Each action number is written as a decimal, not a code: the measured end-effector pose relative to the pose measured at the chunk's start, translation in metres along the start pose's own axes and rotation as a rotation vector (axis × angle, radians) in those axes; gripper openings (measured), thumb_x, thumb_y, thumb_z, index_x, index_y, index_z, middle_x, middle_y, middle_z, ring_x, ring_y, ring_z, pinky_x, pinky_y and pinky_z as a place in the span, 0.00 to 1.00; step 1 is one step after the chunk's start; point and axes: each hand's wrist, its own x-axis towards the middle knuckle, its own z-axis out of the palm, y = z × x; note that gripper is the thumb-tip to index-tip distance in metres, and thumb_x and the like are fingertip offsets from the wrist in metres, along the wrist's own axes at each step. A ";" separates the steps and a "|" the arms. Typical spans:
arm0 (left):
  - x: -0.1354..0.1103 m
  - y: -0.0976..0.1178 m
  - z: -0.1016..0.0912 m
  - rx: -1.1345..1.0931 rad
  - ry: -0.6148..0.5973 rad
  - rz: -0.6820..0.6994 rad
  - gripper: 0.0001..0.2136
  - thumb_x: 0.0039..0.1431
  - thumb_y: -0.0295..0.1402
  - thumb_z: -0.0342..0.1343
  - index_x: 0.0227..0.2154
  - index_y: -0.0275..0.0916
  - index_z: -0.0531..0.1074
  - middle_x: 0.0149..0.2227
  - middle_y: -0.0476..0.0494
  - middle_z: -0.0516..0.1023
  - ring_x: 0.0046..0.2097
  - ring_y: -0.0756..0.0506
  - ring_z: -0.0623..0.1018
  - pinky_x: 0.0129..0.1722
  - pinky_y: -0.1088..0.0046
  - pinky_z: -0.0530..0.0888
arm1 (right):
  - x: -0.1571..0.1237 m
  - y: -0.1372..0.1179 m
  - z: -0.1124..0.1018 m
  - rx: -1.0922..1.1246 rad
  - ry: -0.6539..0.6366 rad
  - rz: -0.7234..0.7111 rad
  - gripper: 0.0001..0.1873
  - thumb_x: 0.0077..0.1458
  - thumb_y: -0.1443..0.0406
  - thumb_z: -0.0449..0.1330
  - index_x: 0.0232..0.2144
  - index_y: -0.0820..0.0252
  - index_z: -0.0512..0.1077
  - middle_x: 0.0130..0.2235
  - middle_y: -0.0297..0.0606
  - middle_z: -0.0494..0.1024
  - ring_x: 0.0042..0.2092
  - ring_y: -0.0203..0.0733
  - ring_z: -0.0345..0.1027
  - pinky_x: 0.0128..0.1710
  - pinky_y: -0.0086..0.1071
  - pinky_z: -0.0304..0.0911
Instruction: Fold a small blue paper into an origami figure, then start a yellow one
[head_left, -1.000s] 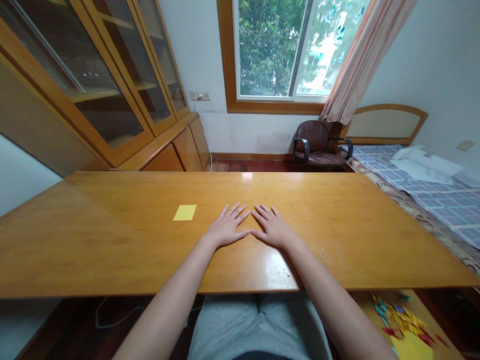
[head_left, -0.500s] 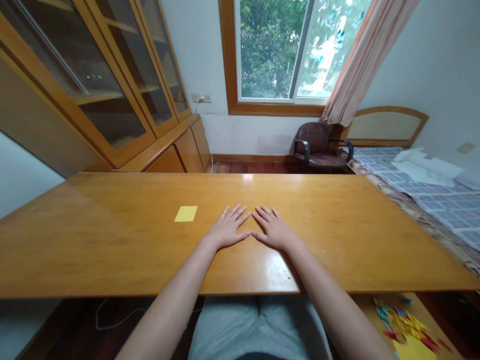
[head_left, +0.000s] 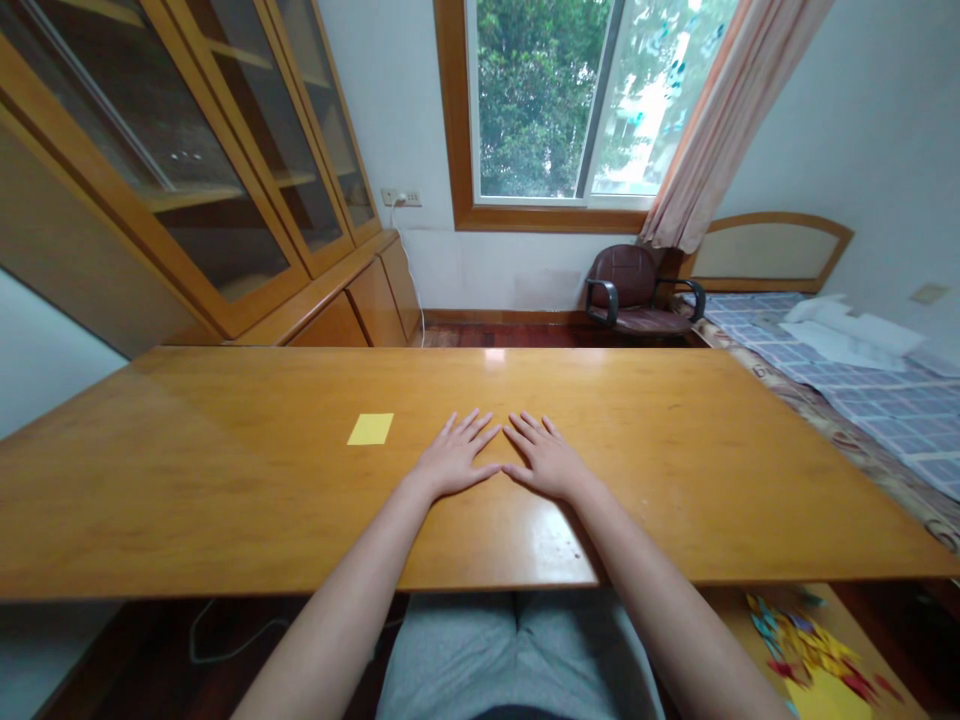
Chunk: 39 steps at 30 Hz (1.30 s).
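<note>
My left hand [head_left: 455,455] lies flat on the wooden table [head_left: 225,480], palm down with fingers spread. Beside it my right hand [head_left: 545,457] rests the same way, mirrored. The thumbs and index fingers of the two hands come close together or just touch; I cannot tell which. Neither hand holds anything. To the left of my left hand, a short distance off, a square yellow sheet of paper [head_left: 370,429] lies flat on the tabletop.
Below the table's right front edge, a board or shelf bears several colourful paper-like pieces [head_left: 814,645] and a yellow sheet [head_left: 829,695]. A glass-door cabinet [head_left: 292,270] stands at left. Beyond the table are a brown armchair [head_left: 634,285] and a bed [head_left: 870,390].
</note>
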 end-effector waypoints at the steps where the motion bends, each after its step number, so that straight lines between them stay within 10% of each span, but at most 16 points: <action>1: 0.000 0.000 0.000 -0.001 -0.003 -0.001 0.35 0.62 0.60 0.41 0.67 0.51 0.49 0.70 0.46 0.51 0.70 0.39 0.48 0.68 0.49 0.43 | 0.000 0.000 0.000 0.001 0.001 0.000 0.40 0.62 0.43 0.48 0.67 0.58 0.53 0.69 0.45 0.49 0.70 0.53 0.40 0.68 0.53 0.35; 39: 0.000 0.000 0.002 0.002 -0.015 0.000 0.35 0.62 0.61 0.39 0.68 0.51 0.48 0.70 0.46 0.49 0.71 0.40 0.47 0.68 0.49 0.43 | -0.001 -0.001 -0.001 -0.009 0.003 0.005 0.39 0.62 0.43 0.48 0.67 0.57 0.53 0.69 0.45 0.50 0.70 0.53 0.41 0.68 0.52 0.35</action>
